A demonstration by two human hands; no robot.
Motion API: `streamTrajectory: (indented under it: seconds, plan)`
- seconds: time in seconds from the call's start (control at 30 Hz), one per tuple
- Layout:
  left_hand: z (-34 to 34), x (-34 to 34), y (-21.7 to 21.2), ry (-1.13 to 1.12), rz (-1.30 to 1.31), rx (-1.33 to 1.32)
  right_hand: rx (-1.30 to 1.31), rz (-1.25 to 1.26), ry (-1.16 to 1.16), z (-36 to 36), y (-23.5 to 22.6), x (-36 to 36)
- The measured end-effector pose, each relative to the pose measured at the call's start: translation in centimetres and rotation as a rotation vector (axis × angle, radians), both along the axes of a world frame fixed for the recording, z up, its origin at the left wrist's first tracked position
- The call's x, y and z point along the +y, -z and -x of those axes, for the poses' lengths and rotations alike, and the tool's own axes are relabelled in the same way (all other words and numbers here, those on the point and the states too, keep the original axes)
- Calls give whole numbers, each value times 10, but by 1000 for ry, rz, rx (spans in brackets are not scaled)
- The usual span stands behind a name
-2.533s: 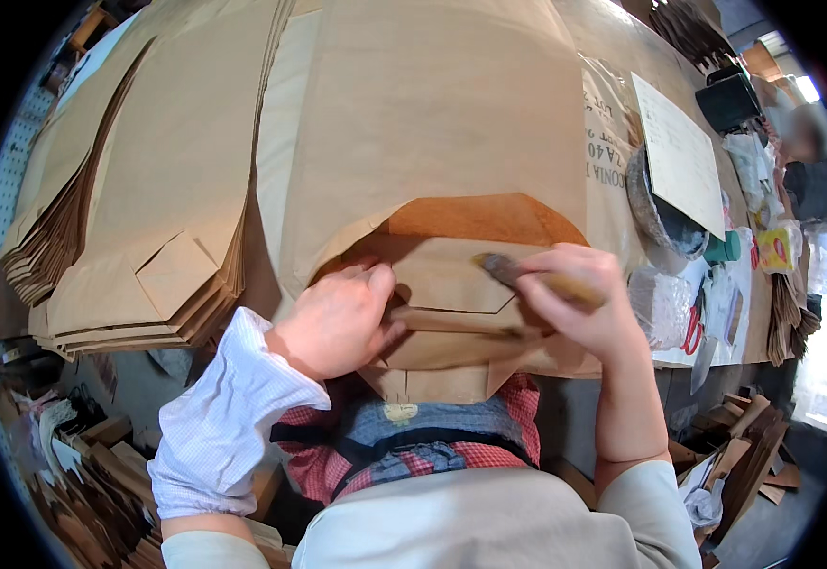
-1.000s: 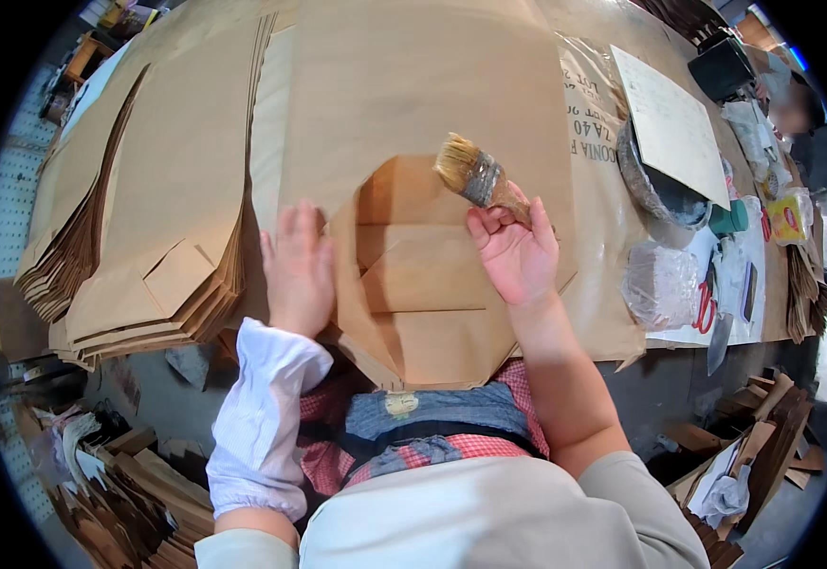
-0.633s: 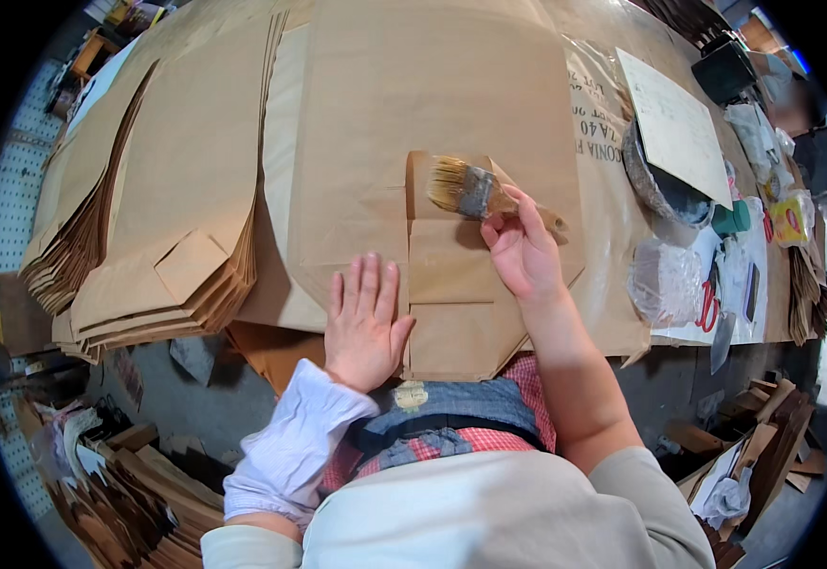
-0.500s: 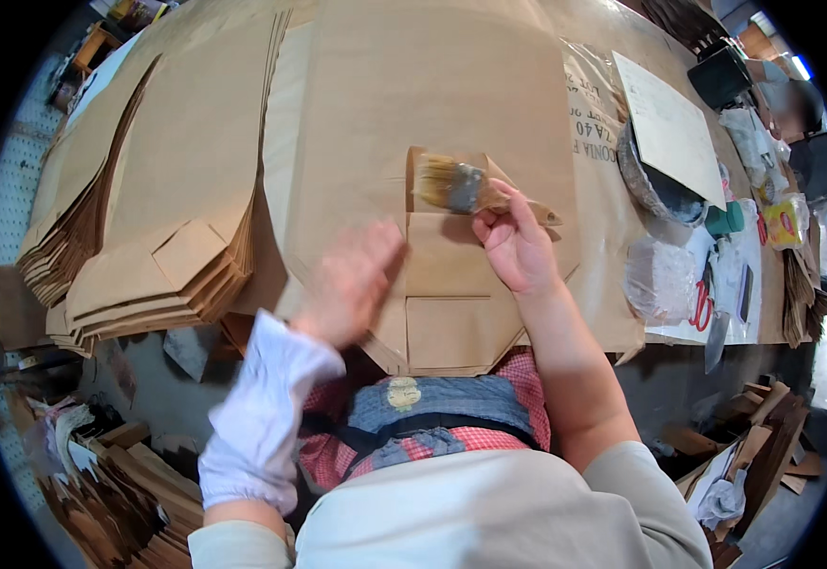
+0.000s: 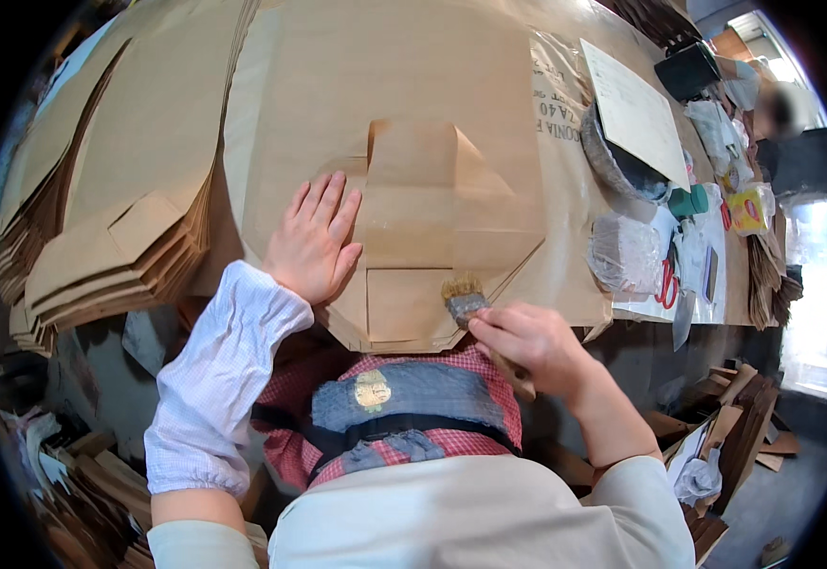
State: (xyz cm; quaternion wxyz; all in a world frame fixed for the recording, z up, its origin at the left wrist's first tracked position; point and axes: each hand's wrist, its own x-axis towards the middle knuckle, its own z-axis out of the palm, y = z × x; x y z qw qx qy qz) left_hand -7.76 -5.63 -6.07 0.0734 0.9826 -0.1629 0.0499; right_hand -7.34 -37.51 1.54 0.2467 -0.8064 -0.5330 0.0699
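A large brown paper bag [image 5: 390, 71] lies flat in front of me, its folded end toward my body. Flat on its left side rests my left hand [image 5: 314, 242], fingers stretched out and holding nothing. My right hand [image 5: 527, 343] grips the handle of a paintbrush [image 5: 464, 302] with a metal band. The bristles touch the near folded flap [image 5: 404, 308] of the bag, close to its right corner. Farther up, another paper flap [image 5: 413, 180] stands partly raised, with a creased triangle to its right.
Stacked paper bags [image 5: 101, 270] lie to the left. On the right are a dark basin [image 5: 622, 171] under a white board [image 5: 632, 109], a plastic-wrapped block [image 5: 625, 254], red-handled scissors [image 5: 668, 283] and a knife [image 5: 685, 318] jutting past the table edge. Another person is at the far right.
The brush has moved from the upper flap down to the near flap, and my right hand has turned over. My left hand, blurred before, now lies flat on the paper.
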Motion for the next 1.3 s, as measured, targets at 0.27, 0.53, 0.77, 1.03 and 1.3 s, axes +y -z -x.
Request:
streamTrajectory:
  seconds: [0.27,0.53,0.77,1.03,1.3]
  plan:
    - [1,0,3,-19,-44,-42,207,-208,-101,26,23,13]
    - [-21,27,14,99,362,1,1212,-651,793,23,12,114]
    - [-18,20,20,117,260,-230,828,-526,897,61,66,87]
    - [-18,12,18,120,220,-254,848,-390,847,54,-4,23]
    - [-18,14,19,121,201,-231,64,-79,143,38,17,3]
